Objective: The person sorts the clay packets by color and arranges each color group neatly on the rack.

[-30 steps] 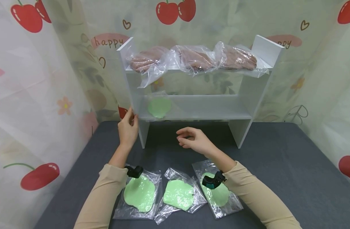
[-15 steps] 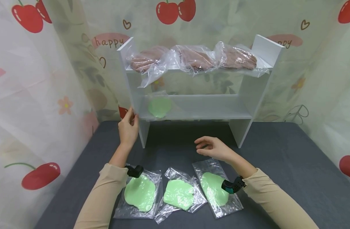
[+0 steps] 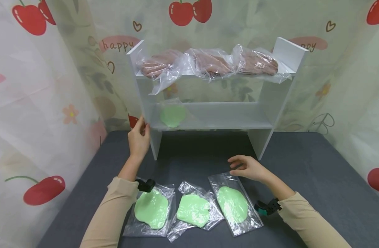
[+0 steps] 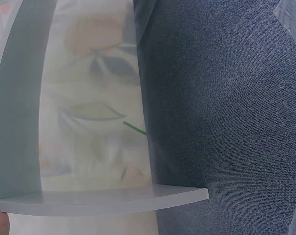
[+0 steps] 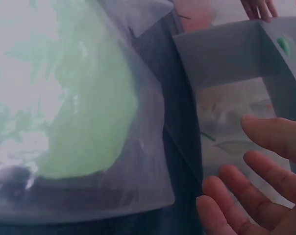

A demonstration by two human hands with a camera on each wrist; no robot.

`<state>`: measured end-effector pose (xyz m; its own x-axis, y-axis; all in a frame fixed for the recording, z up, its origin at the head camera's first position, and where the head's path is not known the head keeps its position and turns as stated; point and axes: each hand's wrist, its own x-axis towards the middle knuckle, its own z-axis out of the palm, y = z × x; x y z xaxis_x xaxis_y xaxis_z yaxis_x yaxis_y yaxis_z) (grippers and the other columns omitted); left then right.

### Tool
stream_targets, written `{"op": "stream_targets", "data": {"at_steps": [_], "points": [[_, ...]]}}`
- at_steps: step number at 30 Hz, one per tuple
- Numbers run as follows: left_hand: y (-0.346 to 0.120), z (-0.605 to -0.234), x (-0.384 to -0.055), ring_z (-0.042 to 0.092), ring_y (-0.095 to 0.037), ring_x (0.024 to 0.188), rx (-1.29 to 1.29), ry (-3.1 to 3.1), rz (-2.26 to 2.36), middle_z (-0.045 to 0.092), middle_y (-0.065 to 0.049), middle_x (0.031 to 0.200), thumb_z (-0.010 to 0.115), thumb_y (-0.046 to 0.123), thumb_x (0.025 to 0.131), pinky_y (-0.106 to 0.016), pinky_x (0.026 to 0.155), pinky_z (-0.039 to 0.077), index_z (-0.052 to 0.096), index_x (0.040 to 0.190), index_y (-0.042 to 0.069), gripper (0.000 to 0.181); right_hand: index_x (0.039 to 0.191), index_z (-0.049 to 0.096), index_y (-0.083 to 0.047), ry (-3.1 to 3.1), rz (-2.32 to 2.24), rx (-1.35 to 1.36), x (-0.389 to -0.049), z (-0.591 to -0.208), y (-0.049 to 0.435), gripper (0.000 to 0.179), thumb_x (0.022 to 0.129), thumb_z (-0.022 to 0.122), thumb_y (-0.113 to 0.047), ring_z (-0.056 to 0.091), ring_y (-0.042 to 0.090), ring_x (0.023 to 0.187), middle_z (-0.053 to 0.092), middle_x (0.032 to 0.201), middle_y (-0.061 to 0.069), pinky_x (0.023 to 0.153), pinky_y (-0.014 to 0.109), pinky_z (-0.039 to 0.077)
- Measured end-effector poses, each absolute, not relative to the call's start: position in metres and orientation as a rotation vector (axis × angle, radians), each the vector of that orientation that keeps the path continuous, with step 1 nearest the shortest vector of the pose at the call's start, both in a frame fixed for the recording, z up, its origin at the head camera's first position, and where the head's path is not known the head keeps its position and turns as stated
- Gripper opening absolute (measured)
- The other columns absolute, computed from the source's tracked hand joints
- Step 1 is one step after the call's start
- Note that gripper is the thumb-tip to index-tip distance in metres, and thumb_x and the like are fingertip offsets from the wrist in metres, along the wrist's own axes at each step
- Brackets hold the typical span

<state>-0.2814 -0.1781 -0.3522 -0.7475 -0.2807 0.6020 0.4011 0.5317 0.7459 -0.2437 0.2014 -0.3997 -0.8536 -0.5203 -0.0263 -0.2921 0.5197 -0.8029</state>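
Observation:
My left hand (image 3: 138,139) holds the left side panel of a white two-tier shelf (image 3: 226,115) at its front edge, near the lower board. A bit of that hand's finger (image 4: 0,224) shows beside the panel in the left wrist view. My right hand (image 3: 246,167) hovers beside the far end of the rightmost clear bag with a flat green piece (image 3: 232,205), its fingers loosely bent and holding nothing. In the right wrist view its fingers (image 5: 258,171) are spread apart. Another bagged green piece (image 3: 172,116) lies at the left of the lower board.
Two more bagged green pieces, one at the left (image 3: 151,209) and one in the middle (image 3: 193,210), lie on the dark table (image 3: 304,179) in front. Three clear bags with brown contents (image 3: 208,64) line the top board. A printed curtain (image 3: 347,86) surrounds the table.
My right hand has moved right and toward me, from in front of the shelf's middle to beside the rightmost bag. The left hand stays at the side panel.

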Motion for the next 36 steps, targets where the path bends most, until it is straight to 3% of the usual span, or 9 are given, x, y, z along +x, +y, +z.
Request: {"op": "stream_targets", "data": {"at_steps": [5,10,15,20,26,31,36], "points": [[-0.178,-0.352,-0.281,0.065,-0.032,0.104,-0.103,-2.063,-1.254,0.062,-0.019,0.121,0.054,0.003,0.092,-0.047,0.081,0.056,0.05,0.136,0.011,0.045,0.129,0.047,0.006,2.514,-1.238,-0.632,-0.239,-0.408,0.21,0.057,0.084,0.07,-0.019,0.066,0.027,0.089,0.054,0.114,0.026,0.072,0.03,0.056],[-0.178,-0.352,-0.281,0.065,-0.031,0.105,-0.095,-2.063,-1.262,0.062,-0.018,0.123,0.054,0.003,0.092,-0.046,0.082,0.056,0.05,0.136,0.011,0.044,0.137,0.039,0.003,2.514,-1.153,-0.595,-0.233,-0.415,0.213,0.076,0.078,0.076,-0.026,0.063,0.023,0.085,0.046,0.119,0.029,0.069,0.031,0.053],[-0.177,-0.352,-0.282,0.064,-0.031,0.106,-0.097,-2.067,-1.262,0.06,-0.016,0.126,0.054,0.003,0.093,-0.046,0.082,0.055,0.049,0.137,0.012,0.045,0.142,0.03,0.0,2.528,-0.997,-0.625,-0.226,-0.418,0.209,0.093,0.071,0.081,-0.033,0.051,0.019,0.082,0.037,0.122,0.031,0.067,0.029,0.045],[-0.178,-0.351,-0.281,0.064,-0.03,0.108,-0.098,-2.064,-1.27,0.06,-0.016,0.127,0.054,0.004,0.092,-0.045,0.083,0.055,0.049,0.137,0.012,0.045,0.144,0.026,0.0,2.494,-0.925,-0.697,-0.219,-0.421,0.204,0.102,0.067,0.084,-0.032,0.04,0.021,0.08,0.035,0.113,0.026,0.065,0.029,0.038],[-0.178,-0.351,-0.281,0.064,-0.03,0.105,-0.09,-2.067,-1.265,0.062,-0.017,0.124,0.054,0.004,0.093,-0.045,0.082,0.055,0.05,0.136,0.012,0.045,0.144,0.026,0.0,2.485,-0.879,-0.725,-0.213,-0.422,0.197,0.105,0.064,0.086,-0.031,0.039,0.028,0.092,0.035,0.111,0.023,0.071,0.04,0.041],[-0.178,-0.351,-0.282,0.065,-0.031,0.105,-0.088,-2.07,-1.257,0.062,-0.017,0.123,0.054,0.004,0.093,-0.046,0.082,0.055,0.049,0.137,0.012,0.045,0.143,0.028,0.0,2.468,-0.875,-0.757,-0.211,-0.42,0.194,0.1,0.066,0.085,-0.029,0.042,0.049,0.118,0.037,0.134,0.031,0.086,0.058,0.045],[-0.178,-0.352,-0.282,0.065,-0.031,0.105,-0.088,-2.071,-1.256,0.062,-0.018,0.122,0.053,0.004,0.093,-0.046,0.082,0.055,0.049,0.137,0.013,0.045,0.143,0.029,0.002,2.405,-0.928,-0.826,-0.212,-0.42,0.194,0.094,0.07,0.081,-0.027,0.032,0.054,0.128,0.033,0.145,0.029,0.097,0.064,0.038]]}}
